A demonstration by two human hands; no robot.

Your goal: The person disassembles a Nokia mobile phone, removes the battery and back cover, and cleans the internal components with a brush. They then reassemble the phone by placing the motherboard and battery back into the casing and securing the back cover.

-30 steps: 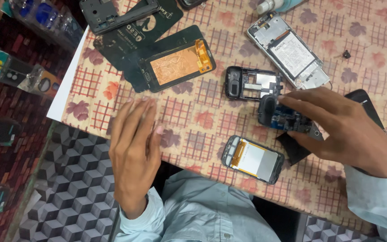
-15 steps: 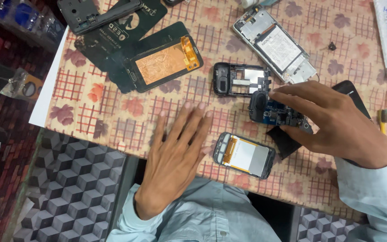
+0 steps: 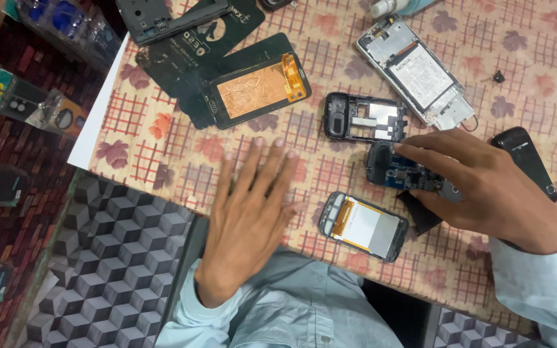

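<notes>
A patterned desk stands over cube-print floor. The left hand lies flat, fingers spread (holding nothing); the right hand grips a blue board.

Person: long-sleeved shirt, pale blue-grey, plain woven cloth, no pattern. Left sleeve ends in a cuff at the wrist; right sleeve likewise, cuff slightly lighter at its edge. Shirt front creased in soft folds. Left hand and right hand bare: no gloves, rings or watch visible. Fingers uncovered.
</notes>
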